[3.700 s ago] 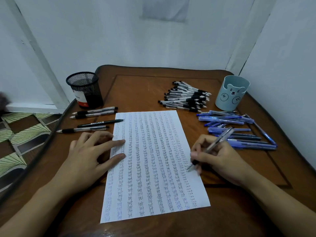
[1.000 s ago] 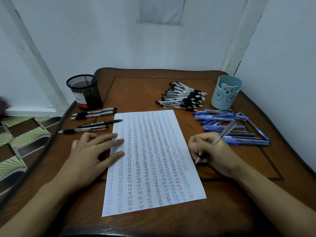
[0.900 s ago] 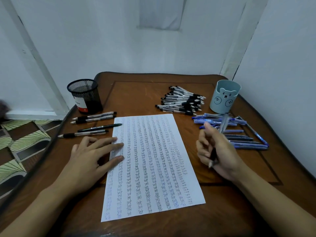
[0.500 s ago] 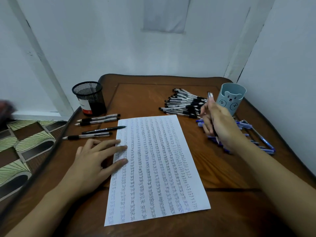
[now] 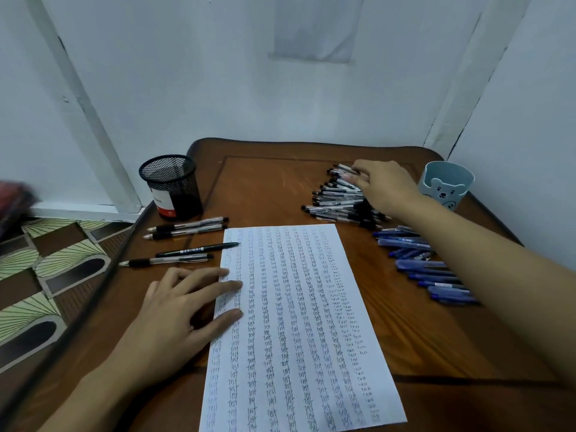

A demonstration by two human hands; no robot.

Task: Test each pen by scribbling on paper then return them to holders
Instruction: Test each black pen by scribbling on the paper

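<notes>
Your right hand (image 5: 385, 188) curls over the pen pile (image 5: 336, 201), maybe pinching one, I cannot tell; bump it and pens may roll; your left hand (image 5: 177, 316) lies spread on the paper (image 5: 296, 322).

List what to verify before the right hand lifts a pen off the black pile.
1. The paper is pinned by the left hand: ok, fingers lie flat on its left edge.
2. The right hand is on the black pen pile: ok.
3. Its grip holds one pen only: cannot tell, the fingers hide it.
4. Bare writing space on the paper: ok, a strip along the right edge.
5. The mesh holder is upright with its mouth open: ok.
6. Forearm clear of the blue pens: cannot tell, it crosses above them.
</notes>
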